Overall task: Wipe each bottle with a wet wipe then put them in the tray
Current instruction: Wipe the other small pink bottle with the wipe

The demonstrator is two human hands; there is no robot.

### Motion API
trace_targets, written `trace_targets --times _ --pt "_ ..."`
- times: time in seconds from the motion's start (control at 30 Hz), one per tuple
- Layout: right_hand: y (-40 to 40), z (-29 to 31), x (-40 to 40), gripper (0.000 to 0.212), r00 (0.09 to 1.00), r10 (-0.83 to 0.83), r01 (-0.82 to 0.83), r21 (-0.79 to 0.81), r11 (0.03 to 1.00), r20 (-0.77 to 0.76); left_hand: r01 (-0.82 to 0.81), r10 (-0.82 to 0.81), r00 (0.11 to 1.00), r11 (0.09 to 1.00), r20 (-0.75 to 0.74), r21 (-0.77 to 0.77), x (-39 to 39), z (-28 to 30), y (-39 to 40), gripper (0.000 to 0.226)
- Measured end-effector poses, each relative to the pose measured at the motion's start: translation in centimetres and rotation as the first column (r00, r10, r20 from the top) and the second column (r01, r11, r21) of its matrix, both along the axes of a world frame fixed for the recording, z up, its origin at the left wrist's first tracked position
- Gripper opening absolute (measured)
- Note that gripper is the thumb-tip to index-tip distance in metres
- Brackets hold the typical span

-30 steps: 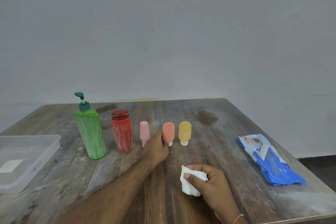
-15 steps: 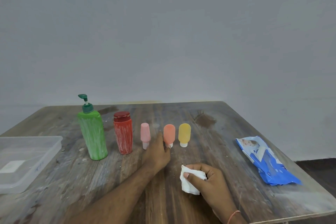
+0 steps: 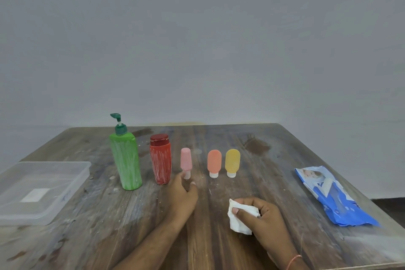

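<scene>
Five bottles stand in a row on the wooden table [image 3: 274, 182]: a green pump bottle [image 3: 126, 160], a red bottle [image 3: 160, 160], and small pink [image 3: 186, 160], orange [image 3: 214, 161] and yellow [image 3: 232, 160] bottles standing on their caps. My left hand [image 3: 183, 195] lies just in front of the pink bottle. Its forefinger and thumb are spread either side of the white cap, and no closed grip shows. My right hand [image 3: 260, 217] grips a crumpled white wet wipe [image 3: 237, 222] above the table's front. The clear plastic tray [image 3: 13, 208] sits at the left edge.
A blue wet-wipe pack [image 3: 328, 197] lies at the right side of the table, close to its edge. A white wall stands behind the table. The tray holds only a white label on its bottom.
My left hand has moved left from the orange bottle's cap to the pink bottle's cap. The right hand has held still with the wipe.
</scene>
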State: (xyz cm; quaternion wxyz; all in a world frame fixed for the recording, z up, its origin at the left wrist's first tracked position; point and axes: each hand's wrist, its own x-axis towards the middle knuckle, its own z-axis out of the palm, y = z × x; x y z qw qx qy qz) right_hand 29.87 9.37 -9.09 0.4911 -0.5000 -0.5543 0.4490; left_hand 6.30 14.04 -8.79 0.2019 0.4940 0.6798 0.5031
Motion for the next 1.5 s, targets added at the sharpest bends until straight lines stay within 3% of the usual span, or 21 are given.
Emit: trace_targets --times 0.1,0.2,0.3,0.63,0.87,0.97,1.2,1.5 --pt "0.0 0.0 0.1 0.01 1.0 -0.013 0.013 -0.007 1.0 0.008 0.006 -0.004 0.999 0.998 0.035 -0.066 -0.3 0.6 0.2 0.029" --pt "-0.1 0.1 0.0 0.007 1.0 -0.016 0.016 -0.002 1.0 -0.008 0.019 -0.008 0.996 0.993 0.092 -0.119 -1.0 0.2 1.5 0.063" --pt "0.0 0.0 0.0 0.008 1.0 -0.014 0.014 -0.001 1.0 -0.02 0.046 -0.028 0.988 0.992 0.154 -0.118 -1.0 0.8 2.2 0.031" --pt "0.0 0.1 0.1 0.006 1.0 -0.006 0.006 0.027 1.0 0.002 0.029 -0.017 0.995 0.992 0.096 -0.119 -0.6 1.4 3.3 0.021" --pt "-0.5 0.6 -0.1 0.01 0.998 0.055 -0.054 0.067 0.996 -0.018 0.246 -0.248 0.951 0.969 0.183 0.037 -2.6 0.8 -1.7 0.027" --pt "-0.8 0.6 -0.4 0.015 0.994 0.105 -0.104 0.074 0.992 -0.006 0.331 -0.329 0.916 0.943 0.229 0.035 -4.2 0.8 -4.7 0.033" --pt "-1.0 -0.4 -4.5 0.026 0.99 0.126 -0.131 0.111 0.985 0.056 0.336 -0.334 0.934 0.942 0.126 0.01 -5.9 0.2 -7.5 0.05" --pt "1.2 -0.3 -10.1 0.021 0.985 0.034 -0.079 0.263 0.962 0.17 0.427 -0.428 0.904 0.903 -0.008 -0.056 -6.1 -0.2 -7.3 0.054"
